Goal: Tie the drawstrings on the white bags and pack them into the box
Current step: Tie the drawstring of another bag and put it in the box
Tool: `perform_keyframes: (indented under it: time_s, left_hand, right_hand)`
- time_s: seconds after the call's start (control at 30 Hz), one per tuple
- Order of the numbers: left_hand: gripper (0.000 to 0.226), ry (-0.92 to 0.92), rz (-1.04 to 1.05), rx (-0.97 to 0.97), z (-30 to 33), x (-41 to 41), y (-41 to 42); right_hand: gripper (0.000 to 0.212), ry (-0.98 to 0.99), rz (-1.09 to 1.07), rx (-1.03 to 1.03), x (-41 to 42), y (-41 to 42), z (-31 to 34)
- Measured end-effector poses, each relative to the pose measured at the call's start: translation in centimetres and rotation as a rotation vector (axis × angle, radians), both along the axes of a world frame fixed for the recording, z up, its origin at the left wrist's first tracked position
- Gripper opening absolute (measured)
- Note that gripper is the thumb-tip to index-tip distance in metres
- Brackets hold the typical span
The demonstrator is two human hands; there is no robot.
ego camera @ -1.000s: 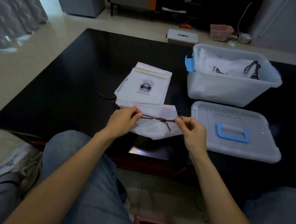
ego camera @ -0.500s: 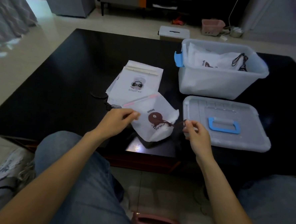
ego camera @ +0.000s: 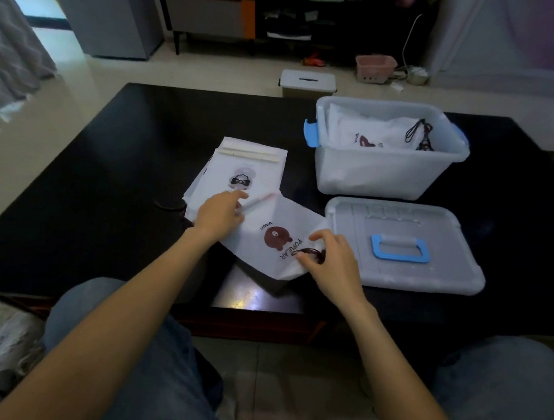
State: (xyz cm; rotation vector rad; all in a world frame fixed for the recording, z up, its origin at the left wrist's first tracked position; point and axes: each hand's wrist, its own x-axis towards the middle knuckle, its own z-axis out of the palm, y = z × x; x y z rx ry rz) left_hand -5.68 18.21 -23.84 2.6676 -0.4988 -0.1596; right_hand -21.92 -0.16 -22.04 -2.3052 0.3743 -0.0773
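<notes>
While the right hand [ego camera: 329, 260] pinches the dark drawstring [ego camera: 312, 252] bunched at the near end of the white bag [ego camera: 268, 232] with the brown bear print, the left hand [ego camera: 218, 214] rests with fairly straight fingers on the bag's far corner, pressing it to the black table [ego camera: 116, 167]. The cord looks gathered into a knot, so the tying step seems about finished and packing comes next: lifting this bag over to the open clear box [ego camera: 388, 171], where at least one tied bag already lies. A stack of untied bags [ego camera: 245, 172] lies just beyond the left hand, partly under the held bag. The box lid [ego camera: 403, 243] lies flat between the right hand and the box, so the bag must be carried over it.
</notes>
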Motion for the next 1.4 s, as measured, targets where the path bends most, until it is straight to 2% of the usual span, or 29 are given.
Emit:
perform_keyframes:
  time_s: [0.1,0.23,0.3,0.4,0.53,0.7,0.8,0.93,1.0,1.07,1.13,1.2,1.3,1.4]
  left_hand:
    - [0.034,-0.035,0.040,-0.123,0.9,-0.7,0.6]
    - [0.033,0.018,0.091,-0.496,4.2,-1.8,0.3]
    - [0.043,0.032,0.040,-0.623,6.4,-1.7,-1.4]
    - [0.057,-0.017,-0.083,-0.685,9.4,-0.6,-5.7]
    - [0.035,-0.104,-0.165,-0.720,12.1,2.4,-11.7]
    - [0.044,-0.158,-0.160,-0.627,13.1,6.9,-17.5]
    - [0.048,-0.225,-0.156,-0.383,12.1,8.7,-18.7]
    - [0.048,-0.266,-0.191,-0.098,10.8,9.7,-19.6]
    - [0.044,-0.383,-0.234,0.151,10.5,10.3,-20.0]
    - [0.040,-0.403,-0.249,0.267,10.3,10.9,-20.3]
    - [0.037,-0.361,-0.238,0.237,10.1,11.2,-20.4]
    - [0.034,-0.344,-0.215,0.093,9.9,11.2,-20.2]
    - [0.028,-0.344,-0.179,-0.143,10.2,10.3,-19.2]
    - [0.024,-0.328,-0.204,-0.249,10.0,8.8,-16.6]
  right_hand:
    - [0.045,-0.157,0.022,0.125,-0.4,-1.3,1.0]
    - [0.051,-0.378,-0.008,0.227,0.5,-5.1,3.5]
    - [0.049,-0.492,-0.045,0.150,2.0,-8.0,5.3]
    - [0.047,-0.589,-0.115,-0.021,4.8,-12.6,8.3]
    - [0.047,-0.632,-0.169,-0.230,9.0,-18.1,11.8]
    - [0.053,-0.533,-0.130,-0.385,13.8,-23.2,13.0]
    - [0.056,-0.331,0.006,-0.463,15.6,-24.7,12.0]
    - [0.055,-0.015,0.140,-0.758,16.7,-25.8,10.2]
    - [0.054,0.036,0.128,-0.871,17.1,-26.1,9.9]
    - [0.054,0.073,0.112,-0.952,17.4,-26.3,9.9]
    - [0.053,0.099,0.109,-0.925,17.6,-26.3,9.9]
    - [0.050,0.048,0.099,-0.786,17.6,-25.8,10.1]
    - [0.038,-0.177,0.079,-0.606,16.7,-24.0,10.7]
    - [0.028,-0.383,0.080,-0.472,15.2,-20.4,11.1]
